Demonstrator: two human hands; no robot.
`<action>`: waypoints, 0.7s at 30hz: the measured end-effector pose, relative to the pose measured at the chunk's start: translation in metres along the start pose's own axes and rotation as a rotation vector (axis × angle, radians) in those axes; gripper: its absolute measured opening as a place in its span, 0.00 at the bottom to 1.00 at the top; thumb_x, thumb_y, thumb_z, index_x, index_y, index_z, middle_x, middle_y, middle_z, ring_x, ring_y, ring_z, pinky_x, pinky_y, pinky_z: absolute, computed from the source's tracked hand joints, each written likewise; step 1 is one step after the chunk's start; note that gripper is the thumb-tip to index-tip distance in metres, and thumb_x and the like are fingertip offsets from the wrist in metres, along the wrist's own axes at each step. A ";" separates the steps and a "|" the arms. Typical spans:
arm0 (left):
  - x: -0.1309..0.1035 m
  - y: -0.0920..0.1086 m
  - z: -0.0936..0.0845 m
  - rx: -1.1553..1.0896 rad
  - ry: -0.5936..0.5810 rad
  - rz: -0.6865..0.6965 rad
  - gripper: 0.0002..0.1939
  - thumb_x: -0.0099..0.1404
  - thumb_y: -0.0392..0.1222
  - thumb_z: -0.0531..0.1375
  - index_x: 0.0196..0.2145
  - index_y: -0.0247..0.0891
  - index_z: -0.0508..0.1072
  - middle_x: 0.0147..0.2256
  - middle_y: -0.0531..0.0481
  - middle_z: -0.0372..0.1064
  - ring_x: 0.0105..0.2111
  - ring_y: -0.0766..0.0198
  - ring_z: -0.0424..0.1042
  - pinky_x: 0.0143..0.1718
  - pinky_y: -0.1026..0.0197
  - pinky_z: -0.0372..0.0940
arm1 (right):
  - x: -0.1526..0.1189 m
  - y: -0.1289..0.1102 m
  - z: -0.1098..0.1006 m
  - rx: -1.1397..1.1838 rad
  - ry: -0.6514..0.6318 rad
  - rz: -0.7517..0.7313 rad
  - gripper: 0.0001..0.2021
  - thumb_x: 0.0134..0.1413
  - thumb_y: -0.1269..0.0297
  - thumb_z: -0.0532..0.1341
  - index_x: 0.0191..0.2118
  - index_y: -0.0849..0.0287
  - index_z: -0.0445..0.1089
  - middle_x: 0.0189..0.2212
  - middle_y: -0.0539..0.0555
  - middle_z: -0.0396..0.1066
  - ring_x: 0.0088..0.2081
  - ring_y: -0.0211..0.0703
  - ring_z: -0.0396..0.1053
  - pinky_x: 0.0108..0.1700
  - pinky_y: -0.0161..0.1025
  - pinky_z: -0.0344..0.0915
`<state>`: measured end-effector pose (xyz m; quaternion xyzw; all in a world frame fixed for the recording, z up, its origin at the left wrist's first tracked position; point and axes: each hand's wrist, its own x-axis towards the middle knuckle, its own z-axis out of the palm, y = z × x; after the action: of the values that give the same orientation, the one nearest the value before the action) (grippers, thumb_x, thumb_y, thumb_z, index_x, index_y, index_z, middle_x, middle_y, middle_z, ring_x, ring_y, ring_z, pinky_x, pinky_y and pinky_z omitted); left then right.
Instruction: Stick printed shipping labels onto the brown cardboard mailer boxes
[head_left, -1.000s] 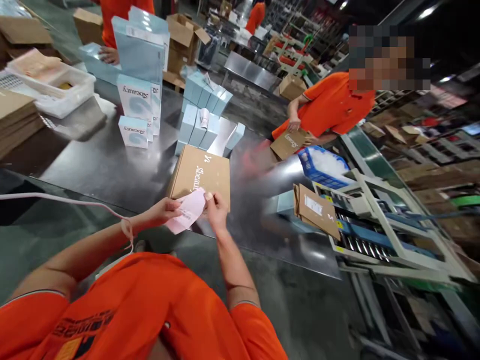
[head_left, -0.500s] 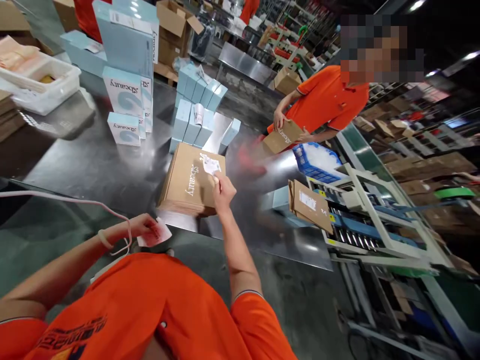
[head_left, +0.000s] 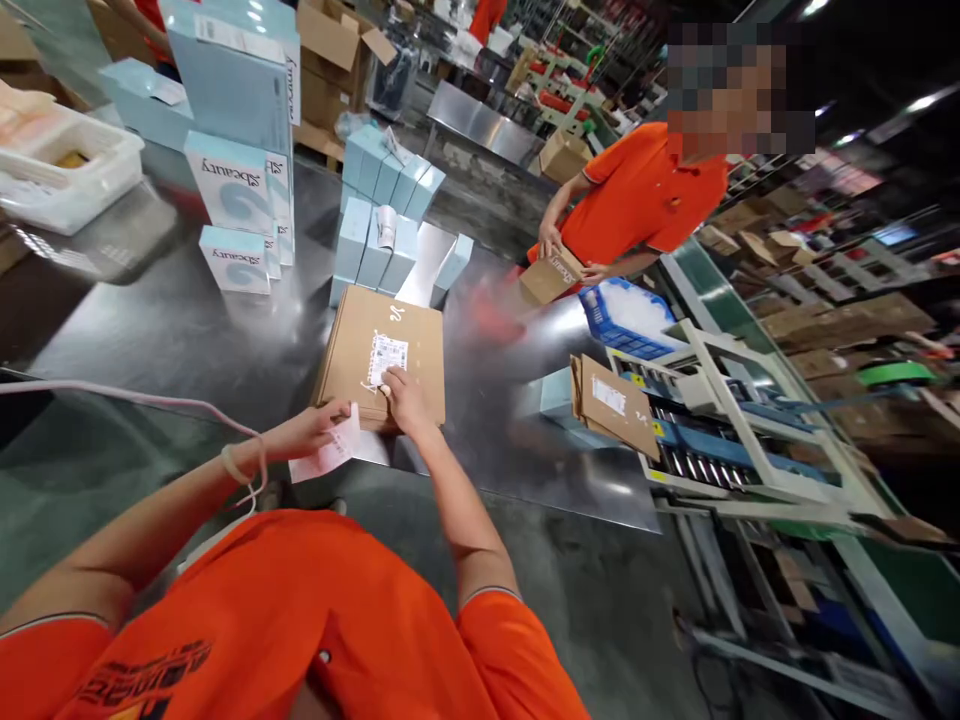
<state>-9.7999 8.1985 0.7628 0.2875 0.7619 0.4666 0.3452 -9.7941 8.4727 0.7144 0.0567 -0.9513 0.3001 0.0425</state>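
A stack of flat brown cardboard pieces (head_left: 420,345) lies at the front edge of the metal table. On its top piece a white printed label (head_left: 390,352) lies flat over the lettering. My right hand (head_left: 405,398) touches the label's lower edge, its fingers bent; nothing is seen held in it. Just left of the stack, my left hand (head_left: 327,422) is closed on a pinkish-white paper sheet (head_left: 330,458) that hangs over the table's edge.
Light blue boxes (head_left: 232,180) stand on the metal table (head_left: 510,440) behind the stack. At the left is a white bin (head_left: 97,190). Across the table a person (head_left: 637,200) holds a brown box (head_left: 551,277) beside a blue crate (head_left: 622,345) and roller conveyor (head_left: 697,465).
My right hand has moved left and down, and the label now lies flat on the stack. My left hand has come up and right with the sheet, closer to the stack.
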 end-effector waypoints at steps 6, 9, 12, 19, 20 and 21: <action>0.022 0.011 -0.006 0.384 0.045 -0.112 0.47 0.61 0.27 0.58 0.78 0.26 0.64 0.29 0.51 0.69 0.33 0.56 0.69 0.38 0.61 0.58 | -0.018 -0.012 -0.058 -0.143 -0.328 -0.040 0.26 0.68 0.61 0.73 0.69 0.51 0.79 0.76 0.60 0.68 0.79 0.71 0.61 0.78 0.70 0.61; 0.022 0.008 -0.004 0.410 0.021 -0.122 0.48 0.61 0.26 0.58 0.79 0.28 0.63 0.30 0.50 0.70 0.34 0.55 0.69 0.38 0.61 0.58 | -0.002 -0.018 -0.068 -0.015 -0.144 -0.108 0.20 0.74 0.65 0.65 0.65 0.53 0.82 0.71 0.59 0.75 0.75 0.61 0.69 0.78 0.62 0.63; 0.021 0.004 -0.003 0.447 0.032 -0.103 0.47 0.61 0.24 0.58 0.79 0.26 0.65 0.30 0.50 0.69 0.35 0.54 0.70 0.38 0.61 0.57 | 0.033 -0.033 -0.044 0.001 0.152 -0.047 0.26 0.78 0.68 0.55 0.75 0.62 0.71 0.76 0.66 0.68 0.78 0.56 0.64 0.81 0.58 0.59; 0.022 -0.009 -0.002 0.578 0.034 -0.145 0.49 0.61 0.26 0.59 0.80 0.34 0.65 0.34 0.46 0.73 0.35 0.55 0.71 0.35 0.61 0.55 | 0.070 -0.004 -0.027 -0.182 -0.163 0.199 0.37 0.78 0.59 0.58 0.83 0.71 0.54 0.84 0.74 0.45 0.85 0.64 0.44 0.84 0.65 0.45; 0.024 -0.013 -0.003 0.504 0.048 -0.133 0.50 0.59 0.26 0.60 0.79 0.34 0.66 0.31 0.48 0.71 0.33 0.56 0.69 0.34 0.61 0.55 | 0.066 0.010 -0.039 -0.187 -0.091 0.290 0.36 0.78 0.59 0.56 0.82 0.72 0.55 0.83 0.75 0.47 0.85 0.65 0.46 0.83 0.66 0.47; 0.026 -0.017 -0.003 0.400 0.080 -0.119 0.50 0.57 0.27 0.61 0.78 0.34 0.68 0.28 0.51 0.68 0.30 0.58 0.67 0.33 0.62 0.54 | 0.060 0.025 -0.051 -0.183 0.013 0.386 0.35 0.78 0.60 0.56 0.81 0.72 0.57 0.82 0.77 0.50 0.84 0.67 0.49 0.82 0.68 0.51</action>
<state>-9.8200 8.2102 0.7420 0.2863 0.8680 0.2957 0.2777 -9.8542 8.5174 0.7489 -0.1328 -0.9675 0.2153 -0.0049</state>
